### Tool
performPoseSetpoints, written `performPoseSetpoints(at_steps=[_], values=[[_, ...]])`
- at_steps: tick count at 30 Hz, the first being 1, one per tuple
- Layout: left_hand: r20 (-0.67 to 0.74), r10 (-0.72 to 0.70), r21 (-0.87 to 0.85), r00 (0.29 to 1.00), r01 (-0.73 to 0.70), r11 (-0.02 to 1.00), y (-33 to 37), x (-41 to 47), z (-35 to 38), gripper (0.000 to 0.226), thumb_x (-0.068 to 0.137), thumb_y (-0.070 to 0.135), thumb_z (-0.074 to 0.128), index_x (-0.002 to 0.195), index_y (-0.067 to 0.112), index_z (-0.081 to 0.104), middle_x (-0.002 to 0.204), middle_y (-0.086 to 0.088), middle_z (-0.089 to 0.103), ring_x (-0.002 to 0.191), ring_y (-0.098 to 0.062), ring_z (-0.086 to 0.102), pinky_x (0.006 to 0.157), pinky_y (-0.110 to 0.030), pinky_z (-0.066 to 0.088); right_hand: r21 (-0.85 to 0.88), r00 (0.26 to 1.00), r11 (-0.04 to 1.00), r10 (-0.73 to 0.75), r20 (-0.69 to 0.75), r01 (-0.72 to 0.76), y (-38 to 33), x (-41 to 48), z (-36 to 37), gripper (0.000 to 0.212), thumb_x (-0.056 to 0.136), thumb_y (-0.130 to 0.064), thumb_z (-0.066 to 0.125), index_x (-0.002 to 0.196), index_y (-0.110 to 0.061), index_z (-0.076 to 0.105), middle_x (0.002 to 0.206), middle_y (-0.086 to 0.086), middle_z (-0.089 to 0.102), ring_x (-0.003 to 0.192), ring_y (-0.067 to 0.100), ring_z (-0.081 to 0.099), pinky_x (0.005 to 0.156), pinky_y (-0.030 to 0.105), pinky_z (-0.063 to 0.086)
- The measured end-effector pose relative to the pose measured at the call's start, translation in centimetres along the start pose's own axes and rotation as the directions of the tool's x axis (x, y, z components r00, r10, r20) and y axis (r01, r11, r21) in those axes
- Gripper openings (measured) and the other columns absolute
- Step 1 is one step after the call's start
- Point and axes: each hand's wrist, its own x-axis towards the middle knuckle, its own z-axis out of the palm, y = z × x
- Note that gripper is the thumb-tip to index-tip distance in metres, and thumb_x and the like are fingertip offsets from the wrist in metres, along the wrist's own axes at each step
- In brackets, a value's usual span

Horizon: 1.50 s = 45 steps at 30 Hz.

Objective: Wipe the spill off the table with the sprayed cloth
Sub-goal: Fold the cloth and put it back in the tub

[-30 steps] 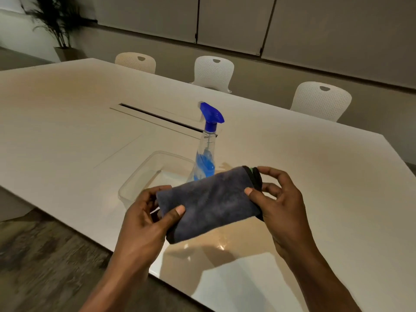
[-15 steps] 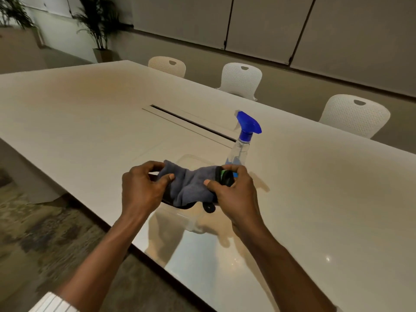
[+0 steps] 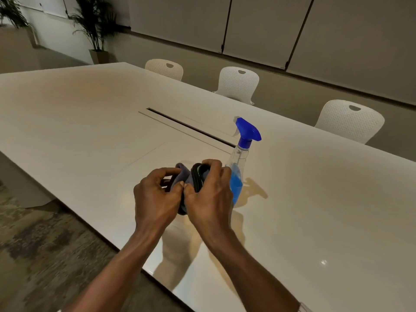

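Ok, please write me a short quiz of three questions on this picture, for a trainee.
1. True or false: the spray bottle stands upright on the table.
2. The cloth is gripped by: A) nothing; B) one hand; C) both hands.
3. How many white chairs stand at the table's far side?
Key: 1 true. 2 C: left hand and right hand. 3 three.

Warm, dimmish light here, the glossy desk (image 3: pixel 315 199) carrying a soft sheen. Right of the spray bottle (image 3: pixel 239 163) lies its faint shadow; nearer than the bottle, broad soft shadows and one small glint. The floor (image 3: pixel 45 244) left of the bottle smears; seams on the wall (image 3: pixel 180 23) lean.
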Motion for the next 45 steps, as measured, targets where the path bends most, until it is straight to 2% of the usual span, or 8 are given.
performPoseSetpoints(at_steps=[4, 10, 15, 20, 25, 30, 38, 45], values=[[0.022, -0.110, -0.169, 0.994, 0.113, 0.979, 1.0, -0.3, -0.2, 0.011, 0.100, 0.035, 0.073, 0.100, 0.029, 0.083, 0.089, 0.009, 0.081, 0.083, -0.006, 0.077, 0.069, -0.028, 0.063, -0.032, 0.997, 0.996, -0.082, 0.004, 0.082, -0.2, -0.7, 0.9, 0.073, 0.087, -0.041, 0.076, 0.149, -0.027, 0.038, 0.131, 0.002, 0.045, 0.117, 0.013, 0.050, 0.095, 0.032, 0.058], [0.166, -0.229, -0.248, 0.959, 0.265, 0.932, 1.1, 0.2, -0.1, 0.076, 0.070, 0.081, 0.079, 0.120, 0.025, 0.071, 0.113, 0.009, 0.076, 0.097, -0.013, 0.076, 0.076, -0.031, 0.065, 0.043, 0.988, 0.996, -0.088, 0.124, 0.083, 0.0, -2.8, 1.1, 0.114, 0.079, -0.037, 0.079, 0.164, -0.034, 0.003, 0.154, -0.002, 0.040, 0.126, -0.005, 0.020, 0.109, 0.029, 0.048], [0.221, -0.344, -0.395, 0.913, 0.406, 0.824, 0.4, 0.5, 0.0, 0.057, 0.076, 0.050, 0.091, 0.115, 0.012, 0.072, 0.102, -0.010, 0.080, 0.093, -0.030, 0.080, 0.090, -0.057, 0.064, 0.335, 0.968, 0.942, -0.099, 0.231, 0.016, 0.1, -3.2, 0.4, 0.114, 0.081, -0.020, 0.080, 0.162, -0.041, 0.002, 0.153, -0.009, 0.054, 0.122, -0.007, 0.056, 0.104, 0.022, 0.053], [0.206, -0.289, -0.431, 0.935, 0.351, 0.831, -1.1, 1.5, -0.5, 0.022, 0.093, 0.025, 0.082, 0.109, 0.010, 0.077, 0.099, -0.013, 0.082, 0.093, -0.034, 0.079, 0.093, -0.061, 0.061, 0.732, 0.966, 0.662, -0.045, 0.254, -0.162, 1.6, -1.5, -1.1, 0.077, 0.090, -0.012, 0.079, 0.152, -0.030, 0.035, 0.131, -0.004, 0.070, 0.113, 0.011, 0.073, 0.094, 0.033, 0.062], [0.205, -0.278, -0.472, 0.938, 0.343, 0.812, -1.4, 1.7, 0.3, 0.015, 0.096, 0.015, 0.077, 0.110, 0.013, 0.075, 0.102, -0.008, 0.082, 0.098, -0.031, 0.080, 0.087, -0.047, 0.064, 0.456, 0.989, 0.879, 0.096, 0.113, -0.137, 2.8, 0.8, -0.6, 0.069, 0.080, -0.024, 0.089, 0.138, -0.026, 0.051, 0.128, -0.006, 0.058, 0.111, 0.010, 0.063, 0.071, 0.007, 0.056], [0.290, -0.263, -0.539, 0.920, 0.384, 0.749, -2.2, 2.6, 0.3, 0.027, 0.098, 0.002, 0.070, 0.124, 0.007, 0.069, 0.118, -0.018, 0.077, 0.112, -0.044, 0.073, 0.099, -0.063, 0.058, 0.450, 0.908, 0.825, 0.167, 0.383, -0.342, 4.0, 3.3, -0.9, 0.093, 0.075, -0.023, 0.091, 0.152, -0.026, 0.040, 0.130, 0.005, 0.066, 0.111, 0.018, 0.068, 0.078, 0.024, 0.061], [0.454, 0.144, -0.144, 0.879, -0.087, 0.986, -3.0, 5.1, -2.2, 0.072, 0.083, -0.014, 0.080, 0.136, 0.032, 0.064, 0.129, 0.009, 0.072, 0.126, -0.012, 0.066, 0.104, -0.036, 0.057, 0.253, 0.939, 0.967, -0.083, 0.332, -0.004, 5.6, 4.5, -0.7, 0.065, 0.074, -0.016, 0.090, 0.131, -0.022, 0.060, 0.115, -0.011, 0.065, 0.103, 0.005, 0.062, 0.072, -0.001, 0.046], [0.547, 0.430, 0.209, 0.719, -0.614, 0.761, -4.7, 5.2, -2.2, 0.072, 0.071, -0.009, 0.070, 0.133, 0.026, 0.057, 0.127, 0.003, 0.060, 0.113, -0.025, 0.055, 0.085, -0.051, 0.054, -0.092, 0.830, 0.826, -0.544, 0.128, 0.556, 7.7, 4.0, 2.1, 0.034, 0.077, -0.017, 0.076, 0.110, -0.015, 0.066, 0.105, 0.001, 0.065, 0.093, 0.018, 0.062, 0.079, 0.035, 0.056]])
